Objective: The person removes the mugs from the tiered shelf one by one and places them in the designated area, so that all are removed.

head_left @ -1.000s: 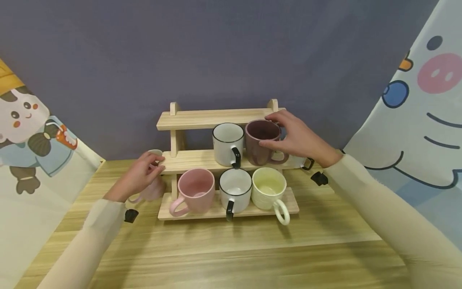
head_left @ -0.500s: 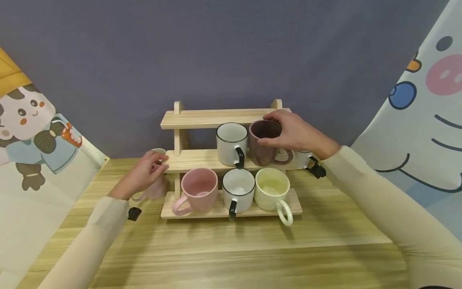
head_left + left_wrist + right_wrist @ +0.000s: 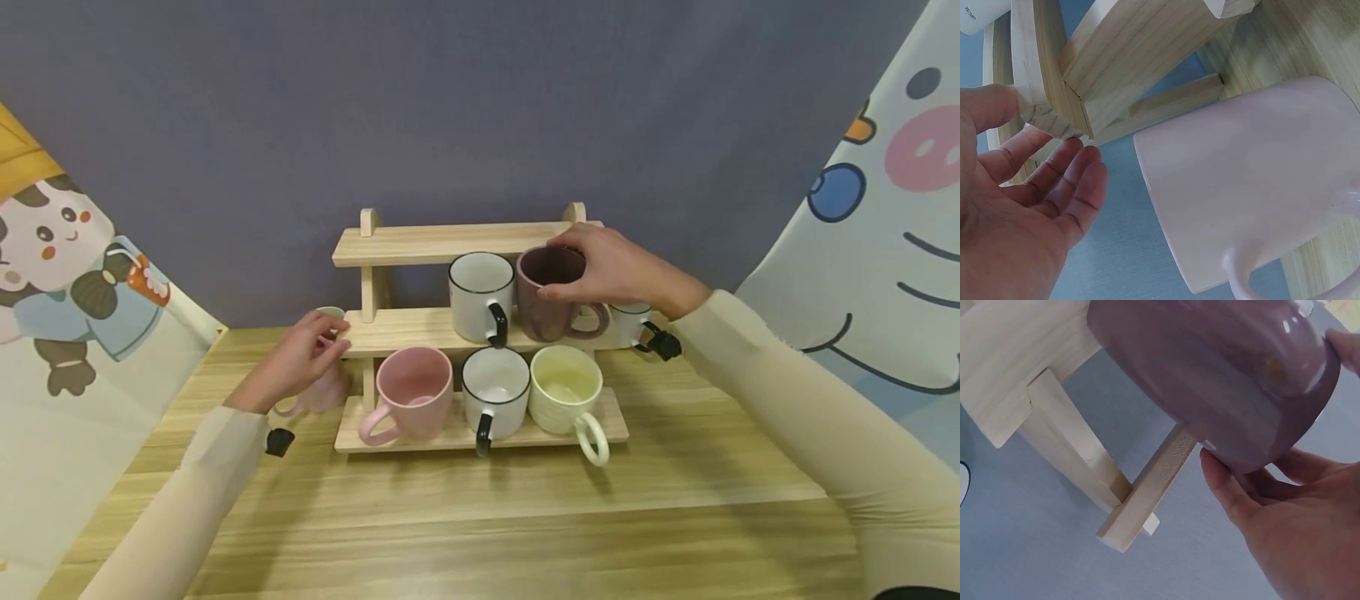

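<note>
My right hand (image 3: 611,271) grips the dark purple mug (image 3: 543,317), which sits on the middle shelf of a wooden tiered rack (image 3: 397,329). In the right wrist view, the thumb and fingers lie around the rim of the purple mug (image 3: 1229,381). At the rack's left end, my left hand (image 3: 296,362) pinches the middle board; the left wrist view shows thumb and fingers on the board end (image 3: 1047,119). A white mug with black rim (image 3: 472,308) stands left of the purple one. Below are a pink mug (image 3: 416,400), another white mug (image 3: 498,400) and a pale yellow mug (image 3: 558,400).
A pale pink mug (image 3: 1247,181) stands on the wooden table (image 3: 480,525) left of the rack, partly hidden by my left hand in the head view. Another white mug (image 3: 628,325) is right of the rack. A grey-blue cloth (image 3: 480,108) hangs behind.
The head view has shifted slightly, so the rack appears a little further right than a second ago. Both hands keep their holds, and no mug has visibly moved on the rack.
</note>
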Demonstrator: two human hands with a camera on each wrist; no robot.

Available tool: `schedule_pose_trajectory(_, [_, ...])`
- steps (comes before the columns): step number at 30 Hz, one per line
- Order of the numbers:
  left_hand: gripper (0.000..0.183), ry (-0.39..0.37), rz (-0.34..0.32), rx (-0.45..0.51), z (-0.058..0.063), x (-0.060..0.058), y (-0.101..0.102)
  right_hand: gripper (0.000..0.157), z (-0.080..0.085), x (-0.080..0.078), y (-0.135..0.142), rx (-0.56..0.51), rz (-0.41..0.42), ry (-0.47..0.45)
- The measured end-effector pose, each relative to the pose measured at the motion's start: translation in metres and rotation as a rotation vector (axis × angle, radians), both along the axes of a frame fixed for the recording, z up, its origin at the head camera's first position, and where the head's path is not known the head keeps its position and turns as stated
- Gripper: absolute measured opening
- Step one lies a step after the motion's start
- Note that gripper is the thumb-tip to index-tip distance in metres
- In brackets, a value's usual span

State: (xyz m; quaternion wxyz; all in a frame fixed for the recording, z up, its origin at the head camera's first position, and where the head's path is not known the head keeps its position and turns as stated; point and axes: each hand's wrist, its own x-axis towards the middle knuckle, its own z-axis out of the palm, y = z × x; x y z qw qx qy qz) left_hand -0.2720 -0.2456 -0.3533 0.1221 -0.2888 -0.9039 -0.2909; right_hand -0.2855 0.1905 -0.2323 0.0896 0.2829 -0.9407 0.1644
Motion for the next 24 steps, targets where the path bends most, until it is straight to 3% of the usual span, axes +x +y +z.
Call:
schedule_pose_trajectory(7, [0.022, 0.042, -0.009, 0.018, 0.002, -0.002, 0.002, 0.075, 0.0, -0.001, 0.002, 0.024, 0.01, -0.009])
schedule_pose_trajectory(16, [0.026, 0.0, -0.002, 0.002, 0.005, -0.002, 0.003, 0.077, 0.001, -0.002, 0.0, 0.052, -0.026, 0.006])
schedule_pose_trajectory(24, [0.026, 0.015, -0.019, 0.003, 0.006, -0.002, 0.003, 0.076, 0.0, 0.002, 0.01, -0.008, -0.042, 0.034])
